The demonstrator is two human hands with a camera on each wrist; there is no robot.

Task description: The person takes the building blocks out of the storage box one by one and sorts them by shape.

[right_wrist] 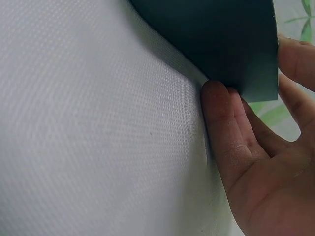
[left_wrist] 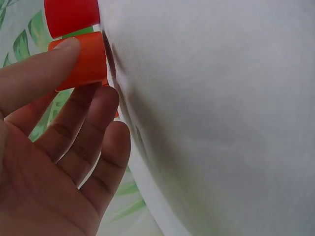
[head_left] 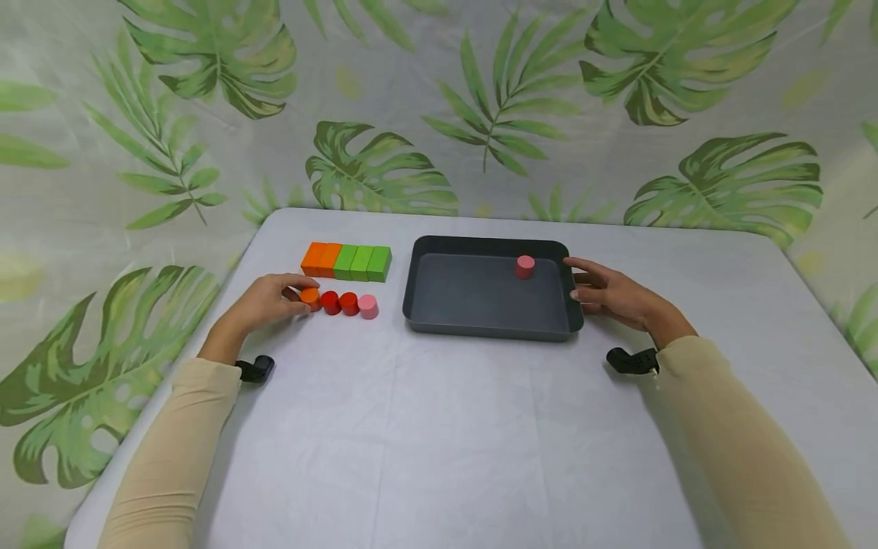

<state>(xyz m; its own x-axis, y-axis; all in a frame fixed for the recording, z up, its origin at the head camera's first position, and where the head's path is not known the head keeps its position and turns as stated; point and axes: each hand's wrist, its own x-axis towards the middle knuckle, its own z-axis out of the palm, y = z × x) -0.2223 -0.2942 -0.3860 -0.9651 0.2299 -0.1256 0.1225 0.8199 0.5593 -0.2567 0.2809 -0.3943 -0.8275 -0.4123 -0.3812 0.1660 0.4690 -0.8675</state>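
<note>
My left hand (head_left: 273, 297) holds an orange cylinder (head_left: 311, 299) at the left end of a short row. In the left wrist view, the thumb lies on the near side of the orange cylinder (left_wrist: 86, 59), with the fingers partly hidden behind it. Two red cylinders (head_left: 331, 303) and a pink cylinder (head_left: 368, 306) continue the row rightward. On the right, fingers of my right hand (head_left: 613, 296) touch the right wall of a dark grey tray (head_left: 490, 332), close to its rim. Inside that tray, near the back right, stands another pink cylinder (head_left: 524, 267).
Behind the row of cylinders, orange blocks (head_left: 321, 259) and green blocks (head_left: 361, 263) lie side by side. A white cloth (head_left: 453, 435) covers the table. Leaf-patterned fabric (head_left: 384, 168) hangs behind the table's far edge.
</note>
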